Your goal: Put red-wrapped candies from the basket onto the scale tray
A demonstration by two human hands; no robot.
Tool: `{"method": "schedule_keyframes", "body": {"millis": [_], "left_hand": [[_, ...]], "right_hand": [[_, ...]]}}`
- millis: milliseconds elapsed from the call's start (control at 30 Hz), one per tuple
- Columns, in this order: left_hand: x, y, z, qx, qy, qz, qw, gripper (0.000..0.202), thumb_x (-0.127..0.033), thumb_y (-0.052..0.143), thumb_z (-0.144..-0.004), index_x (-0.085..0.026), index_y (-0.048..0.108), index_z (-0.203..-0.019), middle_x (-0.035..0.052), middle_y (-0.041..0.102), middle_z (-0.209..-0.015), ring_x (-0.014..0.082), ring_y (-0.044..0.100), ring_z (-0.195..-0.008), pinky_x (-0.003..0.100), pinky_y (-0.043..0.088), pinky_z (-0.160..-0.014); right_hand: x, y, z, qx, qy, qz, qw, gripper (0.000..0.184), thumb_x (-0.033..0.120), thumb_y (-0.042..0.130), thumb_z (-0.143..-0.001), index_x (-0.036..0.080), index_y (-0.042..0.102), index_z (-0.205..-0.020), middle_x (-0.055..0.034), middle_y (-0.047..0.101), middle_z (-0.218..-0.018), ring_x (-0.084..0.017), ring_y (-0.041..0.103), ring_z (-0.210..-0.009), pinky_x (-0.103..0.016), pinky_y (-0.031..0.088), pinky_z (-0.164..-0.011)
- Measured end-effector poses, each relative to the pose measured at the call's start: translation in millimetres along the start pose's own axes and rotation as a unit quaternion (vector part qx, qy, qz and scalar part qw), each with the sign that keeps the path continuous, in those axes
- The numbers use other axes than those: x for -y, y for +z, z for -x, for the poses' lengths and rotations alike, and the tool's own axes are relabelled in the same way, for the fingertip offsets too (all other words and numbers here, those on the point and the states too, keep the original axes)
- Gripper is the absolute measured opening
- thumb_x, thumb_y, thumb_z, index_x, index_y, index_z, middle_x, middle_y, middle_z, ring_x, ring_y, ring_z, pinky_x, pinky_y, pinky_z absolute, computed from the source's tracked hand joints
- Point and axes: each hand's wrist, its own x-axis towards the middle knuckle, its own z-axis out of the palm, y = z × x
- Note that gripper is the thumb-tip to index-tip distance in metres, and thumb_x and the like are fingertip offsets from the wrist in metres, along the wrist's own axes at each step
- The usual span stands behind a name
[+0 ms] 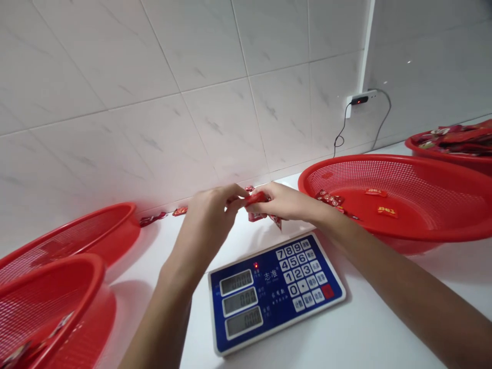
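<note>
My left hand and my right hand meet behind the keypad of a digital scale. Between them is a small red wrapped candy. My left thumb and forefinger pinch its left end, while my right fingers close round the other end. Just below my right hand, more red wrapped candies show; whether they are held or resting on the white surface, I cannot tell. The scale has a blue panel with three small displays and a number pad.
On the right, a red mesh basket holds several wrapped candies, with a fuller red basket behind it. Two red baskets stand at left. Loose packets lie along the tiled wall. A plugged-in adapter trails a cable.
</note>
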Motion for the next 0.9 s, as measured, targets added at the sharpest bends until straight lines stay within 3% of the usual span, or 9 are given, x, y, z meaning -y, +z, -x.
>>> {"method": "schedule_keyframes", "body": {"millis": [133, 267, 400, 500, 600, 667, 800, 900], "left_hand": [[22, -5.0, -2, 0.033, -0.047, 0.016, 0.998, 0.015, -0.018, 0.057, -0.083, -0.022, 0.071, -0.084, 0.0023, 0.074, -0.078, 0.0187, 0.064, -0.068, 0.028, 0.043, -0.060], [33, 3.7, -3, 0.078, -0.036, -0.007, 0.996, 0.017, -0.018, 0.055, -0.082, -0.020, 0.071, -0.077, 0.0028, 0.072, -0.072, 0.0176, 0.062, -0.063, 0.027, 0.042, -0.059], [38, 9.5, -3, 0.112, -0.042, -0.007, 0.993, 0.012, -0.017, 0.059, -0.080, -0.020, 0.071, -0.080, 0.0033, 0.073, -0.074, 0.0190, 0.065, -0.066, 0.028, 0.045, -0.060], [34, 3.8, -3, 0.076, -0.058, 0.022, 0.995, 0.015, -0.029, 0.061, -0.084, -0.019, 0.071, -0.090, 0.0068, 0.075, -0.086, 0.0215, 0.068, -0.076, 0.031, 0.049, -0.067], [22, -3.3, -1, 0.069, -0.030, 0.164, 0.984, 0.028, -0.043, 0.058, -0.089, -0.020, 0.071, -0.098, 0.0078, 0.075, -0.096, 0.0214, 0.068, -0.087, 0.032, 0.051, -0.077], [11, -5.6, 1, 0.052, -0.009, 0.240, 0.969, 0.029, -0.045, 0.058, -0.090, -0.019, 0.069, -0.098, 0.0073, 0.074, -0.093, 0.0191, 0.067, -0.086, 0.029, 0.051, -0.073], [-5, -9.0, 5, -0.042, 0.001, 0.225, 0.974, 0.022, -0.039, 0.059, -0.090, -0.019, 0.063, -0.083, 0.0019, 0.069, -0.075, 0.0138, 0.063, -0.070, 0.023, 0.046, -0.059], [-9, -13.9, 7, -0.062, 0.009, 0.173, 0.983, 0.018, -0.034, 0.059, -0.090, -0.020, 0.060, -0.078, -0.0004, 0.066, -0.069, 0.0136, 0.062, -0.066, 0.025, 0.045, -0.060]], "right_hand": [[-5, -4, -2, -0.015, 0.008, 0.005, 1.000, 0.013, 0.028, 0.060, -0.084, 0.015, 0.062, -0.085, -0.0072, 0.069, -0.083, -0.013, 0.061, -0.070, -0.020, 0.043, -0.047], [1, -8, -1, -0.104, 0.040, -0.010, 0.994, 0.014, 0.029, 0.058, -0.088, 0.016, 0.059, -0.083, 0.0000, 0.061, -0.068, -0.007, 0.049, -0.046, -0.021, 0.038, -0.041], [9, -9, 2, -0.162, 0.038, -0.065, 0.984, 0.014, 0.029, 0.058, -0.091, 0.016, 0.056, -0.086, 0.0035, 0.055, -0.063, -0.005, 0.045, -0.043, -0.020, 0.031, -0.037], [10, -7, 1, -0.143, 0.033, -0.094, 0.985, 0.013, 0.029, 0.057, -0.092, 0.016, 0.055, -0.092, 0.0008, 0.060, -0.069, -0.006, 0.047, -0.045, -0.019, 0.029, -0.036], [12, -1, 1, -0.119, 0.018, -0.145, 0.982, 0.011, 0.027, 0.055, -0.094, 0.016, 0.054, -0.091, 0.0004, 0.060, -0.070, -0.006, 0.048, -0.046, -0.019, 0.028, -0.037], [16, 4, 2, -0.112, -0.017, -0.199, 0.973, 0.013, 0.027, 0.053, -0.096, 0.017, 0.053, -0.087, 0.0015, 0.058, -0.069, -0.006, 0.046, -0.047, -0.019, 0.028, -0.038], [26, 9, 8, -0.096, -0.090, -0.234, 0.963, 0.022, 0.038, 0.058, -0.093, 0.018, 0.053, -0.087, 0.0022, 0.057, -0.068, -0.007, 0.048, -0.052, -0.019, 0.033, -0.043], [30, 8, 12, -0.123, -0.091, -0.185, 0.971, 0.032, 0.049, 0.062, -0.088, 0.018, 0.053, -0.091, 0.0020, 0.058, -0.070, -0.007, 0.050, -0.053, -0.018, 0.034, -0.043]]}}
